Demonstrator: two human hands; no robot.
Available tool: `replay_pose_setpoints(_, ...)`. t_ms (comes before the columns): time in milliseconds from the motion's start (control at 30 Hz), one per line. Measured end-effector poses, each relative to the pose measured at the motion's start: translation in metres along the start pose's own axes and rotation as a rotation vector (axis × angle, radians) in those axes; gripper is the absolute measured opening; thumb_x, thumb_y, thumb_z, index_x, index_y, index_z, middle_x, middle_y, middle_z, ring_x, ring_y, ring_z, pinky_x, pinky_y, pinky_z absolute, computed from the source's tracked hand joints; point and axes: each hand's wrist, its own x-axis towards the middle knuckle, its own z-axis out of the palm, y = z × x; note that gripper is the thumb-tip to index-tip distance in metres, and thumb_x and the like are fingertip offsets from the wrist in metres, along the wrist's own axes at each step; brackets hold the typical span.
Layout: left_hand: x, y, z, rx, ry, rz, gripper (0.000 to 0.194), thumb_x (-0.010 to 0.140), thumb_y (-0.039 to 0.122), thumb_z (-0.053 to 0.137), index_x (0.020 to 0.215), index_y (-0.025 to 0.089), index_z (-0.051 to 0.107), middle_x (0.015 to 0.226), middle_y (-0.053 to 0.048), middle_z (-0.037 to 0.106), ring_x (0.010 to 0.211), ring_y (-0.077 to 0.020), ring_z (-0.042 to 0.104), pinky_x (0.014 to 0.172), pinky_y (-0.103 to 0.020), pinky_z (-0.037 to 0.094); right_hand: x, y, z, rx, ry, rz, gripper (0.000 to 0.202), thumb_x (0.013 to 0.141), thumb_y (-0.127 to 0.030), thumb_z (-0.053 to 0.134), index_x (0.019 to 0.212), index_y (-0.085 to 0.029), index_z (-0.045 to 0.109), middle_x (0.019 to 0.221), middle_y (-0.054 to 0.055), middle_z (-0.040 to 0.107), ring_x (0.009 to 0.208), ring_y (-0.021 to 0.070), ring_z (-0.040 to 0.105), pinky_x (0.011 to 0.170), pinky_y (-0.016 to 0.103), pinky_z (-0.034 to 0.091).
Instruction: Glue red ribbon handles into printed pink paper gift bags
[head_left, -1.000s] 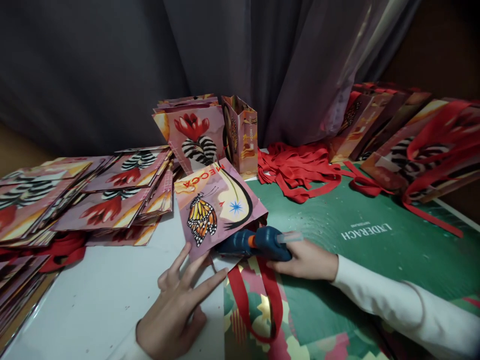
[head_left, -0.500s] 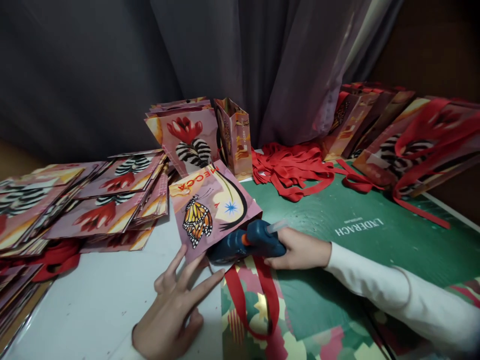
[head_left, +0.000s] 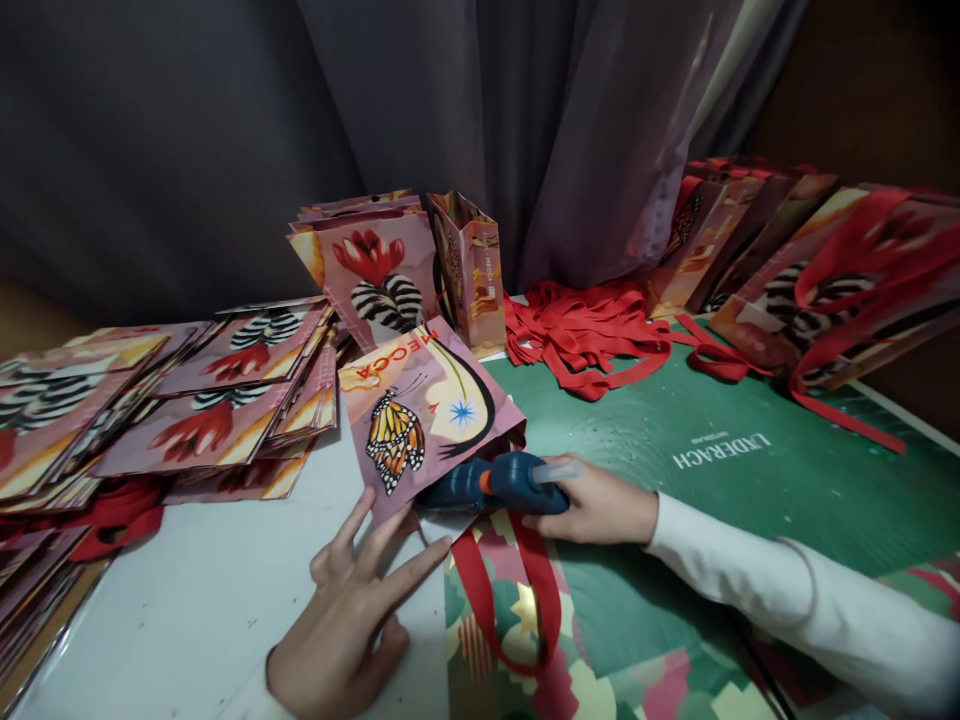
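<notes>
My right hand (head_left: 589, 503) is wrapped round a dark blue glue gun (head_left: 517, 480) with an orange band and a clear glue stick poking from its back. The gun's front end lies at the open lower edge of a paper bag (head_left: 427, 425) printed with a butterfly and red lettering; its nozzle tip is hidden there. My left hand (head_left: 356, 600) has its fingers spread, with the fingertips touching that bag's near edge. Below the gun, a red ribbon handle (head_left: 547, 600) loops over a patterned green and pink surface.
Stacks of flat printed bags (head_left: 217, 390) lie at the left. Upright bags (head_left: 382, 270) stand at the back, beside a heap of red ribbons (head_left: 592, 330). More bags (head_left: 817, 290) with ribbons stand at the right. A grey curtain (head_left: 420, 100) hangs behind.
My right hand and the glue gun have shifted very slightly left along the bag's edge. My left hand and the bag stay in place.
</notes>
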Motion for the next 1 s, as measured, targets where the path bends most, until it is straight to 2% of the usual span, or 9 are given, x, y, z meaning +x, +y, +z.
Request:
replay_pose_setpoints(133, 0.001, 0.001, -0.002, 0.014, -0.030, -0.019, 0.090, 0.064, 0.002, 0.047, 0.143, 0.045, 0.037, 0.147, -0.009, 0.029, 0.142, -0.0480, 0.005, 0.089, -0.064, 0.042, 0.004, 0.000, 0.000, 0.032, -0.029, 0.028, 0.025, 0.073, -0.024, 0.065, 0.097, -0.017, 0.066, 0.085, 0.003, 0.067, 0.072, 0.0155, 0.060, 0.065, 0.024, 0.047)
replay_pose_setpoints(333, -0.001, -0.004, 0.003, 0.053, -0.005, 0.022, 0.093, 0.062, 0.004, 0.048, 0.145, 0.045, 0.034, 0.149, -0.009, 0.029, 0.141, -0.0507, 0.009, 0.083, -0.061, 0.046, 0.004, -0.002, -0.014, 0.063, -0.122, 0.092, 0.028, 0.072, -0.025, 0.067, 0.098, -0.015, 0.066, 0.085, 0.002, 0.068, 0.073, 0.0155, 0.060, 0.068, 0.025, 0.050)
replay_pose_setpoints(500, 0.000, 0.000, -0.001, 0.035, -0.029, -0.024, 0.093, 0.063, 0.001, 0.049, 0.143, 0.046, 0.036, 0.148, -0.008, 0.032, 0.142, -0.0482, 0.009, 0.089, -0.062, 0.044, -0.006, -0.007, -0.024, 0.073, -0.068, 0.062, 0.028, 0.074, -0.026, 0.064, 0.100, -0.015, 0.065, 0.086, 0.002, 0.067, 0.073, 0.0156, 0.060, 0.068, 0.025, 0.050)
replay_pose_setpoints(633, 0.001, 0.004, -0.003, 0.014, -0.016, -0.028, 0.091, 0.064, 0.000, 0.048, 0.142, 0.046, 0.037, 0.148, -0.007, 0.031, 0.143, -0.0473, 0.008, 0.088, -0.062, 0.045, -0.011, -0.008, -0.021, -0.050, 0.011, 0.123, 0.028, 0.072, -0.025, 0.066, 0.098, -0.016, 0.066, 0.087, 0.004, 0.068, 0.075, 0.0183, 0.062, 0.069, 0.028, 0.050)
replay_pose_setpoints(833, 0.001, 0.002, 0.001, -0.010, -0.019, -0.033, 0.095, 0.060, 0.002, 0.050, 0.143, 0.045, 0.035, 0.152, -0.006, 0.026, 0.142, -0.0475, 0.011, 0.092, -0.064, 0.041, -0.010, -0.007, -0.014, 0.063, -0.014, 0.034, 0.040, 0.077, -0.024, 0.063, 0.115, -0.016, 0.061, 0.105, 0.006, 0.069, 0.090, 0.0198, 0.065, 0.081, 0.030, 0.051)
replay_pose_setpoints(1000, 0.002, 0.003, 0.001, -0.036, -0.031, -0.039, 0.092, 0.059, 0.007, 0.050, 0.142, 0.044, 0.038, 0.150, -0.006, 0.029, 0.141, -0.0478, 0.011, 0.090, -0.060, 0.042, -0.018, -0.011, -0.026, 0.043, -0.059, 0.154, 0.027, 0.080, -0.035, 0.060, 0.098, -0.015, 0.064, 0.091, 0.007, 0.070, 0.080, 0.0203, 0.064, 0.072, 0.031, 0.054)
